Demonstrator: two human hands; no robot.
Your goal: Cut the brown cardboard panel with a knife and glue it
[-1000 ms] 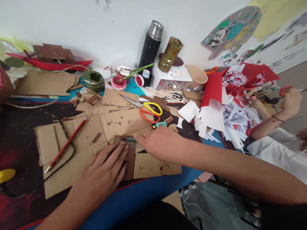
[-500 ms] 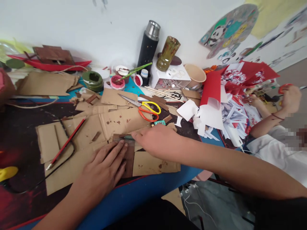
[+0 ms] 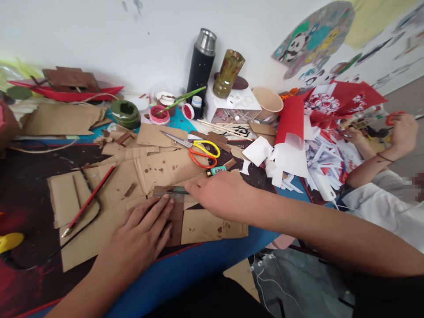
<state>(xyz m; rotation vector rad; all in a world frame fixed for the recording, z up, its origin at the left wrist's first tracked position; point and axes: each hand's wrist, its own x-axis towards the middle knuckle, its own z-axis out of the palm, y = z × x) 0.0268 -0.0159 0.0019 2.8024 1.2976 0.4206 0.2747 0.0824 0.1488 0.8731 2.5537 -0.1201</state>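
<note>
My left hand (image 3: 141,232) lies flat with its fingers stretched out, pressing on a brown-painted cardboard piece (image 3: 175,221) and a clear, ruler-like strip (image 3: 161,193) across its top. In my right hand (image 3: 215,192) is a slim dark green craft knife (image 3: 179,191), held low and pointing left towards the left fingertips. Its blade is too small to make out. Beneath both hands are sheets of tan cardboard (image 3: 208,225). Scissors (image 3: 202,152) with yellow and orange handles rest just beyond the right hand, near a small teal-labelled item (image 3: 217,170).
A red pencil (image 3: 89,198) and black cord (image 3: 96,212) cross the cardboard at left. Behind stand paint pots (image 3: 125,115), a black flask (image 3: 201,62) and a red model boat (image 3: 69,86). Paper scraps (image 3: 323,157) lie at right, beside another person's hand (image 3: 404,132).
The view has shifted slightly. My right hand with the craft knife has slid a little to the right along the strip; my left hand stays pressed down in place.
</note>
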